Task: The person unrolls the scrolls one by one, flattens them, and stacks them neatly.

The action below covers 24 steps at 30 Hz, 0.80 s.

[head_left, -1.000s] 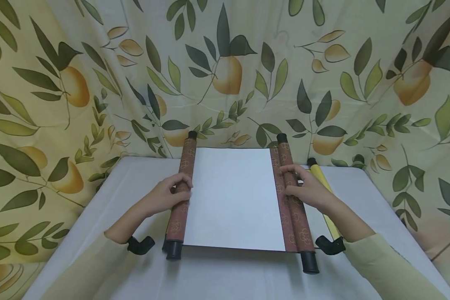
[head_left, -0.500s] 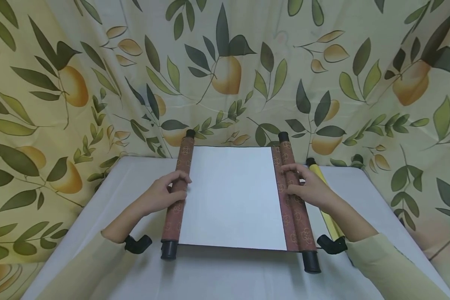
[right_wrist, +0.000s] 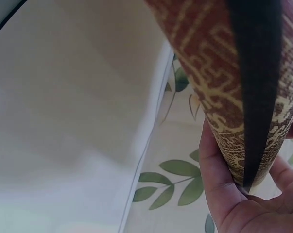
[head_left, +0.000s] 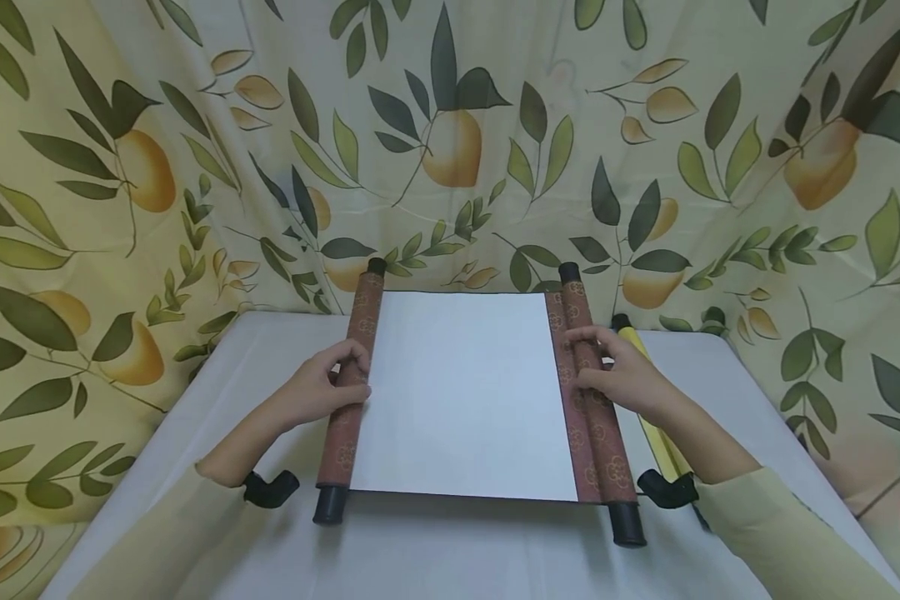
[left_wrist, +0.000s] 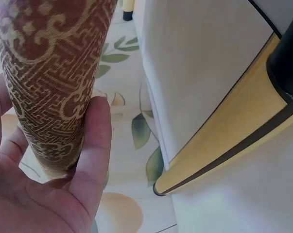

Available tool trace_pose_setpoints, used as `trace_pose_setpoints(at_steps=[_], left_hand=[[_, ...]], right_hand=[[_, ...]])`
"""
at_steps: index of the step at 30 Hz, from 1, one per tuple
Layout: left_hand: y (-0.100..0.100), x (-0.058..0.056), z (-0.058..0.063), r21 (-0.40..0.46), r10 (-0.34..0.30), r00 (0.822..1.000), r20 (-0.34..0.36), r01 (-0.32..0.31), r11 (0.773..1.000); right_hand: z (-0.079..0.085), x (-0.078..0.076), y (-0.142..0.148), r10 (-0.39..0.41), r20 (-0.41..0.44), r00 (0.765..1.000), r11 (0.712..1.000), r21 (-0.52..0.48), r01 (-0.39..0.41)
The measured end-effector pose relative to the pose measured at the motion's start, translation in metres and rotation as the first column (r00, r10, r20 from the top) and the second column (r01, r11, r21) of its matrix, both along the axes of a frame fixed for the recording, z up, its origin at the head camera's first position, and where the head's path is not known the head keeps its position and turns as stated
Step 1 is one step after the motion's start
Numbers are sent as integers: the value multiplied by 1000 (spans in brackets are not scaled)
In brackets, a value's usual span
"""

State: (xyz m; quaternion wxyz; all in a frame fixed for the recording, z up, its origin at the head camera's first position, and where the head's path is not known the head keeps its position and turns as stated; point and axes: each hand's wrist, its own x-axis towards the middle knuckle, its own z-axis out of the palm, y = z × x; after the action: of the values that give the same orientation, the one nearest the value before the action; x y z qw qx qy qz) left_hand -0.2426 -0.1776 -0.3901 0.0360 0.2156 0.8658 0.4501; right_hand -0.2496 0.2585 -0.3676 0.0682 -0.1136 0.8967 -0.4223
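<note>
A hanging scroll lies partly unrolled between my hands, its blank white sheet (head_left: 457, 392) facing up. Its left roll (head_left: 342, 446), in red-brown patterned fabric with black end knobs, is gripped by my left hand (head_left: 317, 387). The matching right roll (head_left: 607, 450) is held by my right hand (head_left: 624, 373), thumb on one side and fingers on the other. Close up in the left wrist view, thumb and fingers wrap the brocade roll (left_wrist: 59, 63). The right wrist view has a dark strip along the right roll (right_wrist: 204, 63). Both rolls look slightly raised, with shadow beneath.
Behind my right wrist, a yellow rolled scroll (head_left: 651, 433) with a black knob lies on the white-covered table (head_left: 457, 554). In the left wrist view, a yellow roll (left_wrist: 224, 116) with a dark strip shows. A fruit-and-leaf curtain (head_left: 450, 233) hangs behind the table.
My left hand has moved left with the left roll, and my right hand has shifted slightly right. More of the white sheet shows between the rolls.
</note>
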Motion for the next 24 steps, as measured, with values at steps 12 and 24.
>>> trace_pose_setpoints(at_steps=[12, 24], left_hand=[[-6, 3, 0, -43, 32, 999, 31, -31, 999], [-9, 0, -1, -22, -5, 1000, -23, 4, 1000]], right_hand=[[2, 5, 2, -9, 19, 1000, 1000, 22, 9], [6, 5, 2, 2, -4, 1000, 1000, 17, -2]])
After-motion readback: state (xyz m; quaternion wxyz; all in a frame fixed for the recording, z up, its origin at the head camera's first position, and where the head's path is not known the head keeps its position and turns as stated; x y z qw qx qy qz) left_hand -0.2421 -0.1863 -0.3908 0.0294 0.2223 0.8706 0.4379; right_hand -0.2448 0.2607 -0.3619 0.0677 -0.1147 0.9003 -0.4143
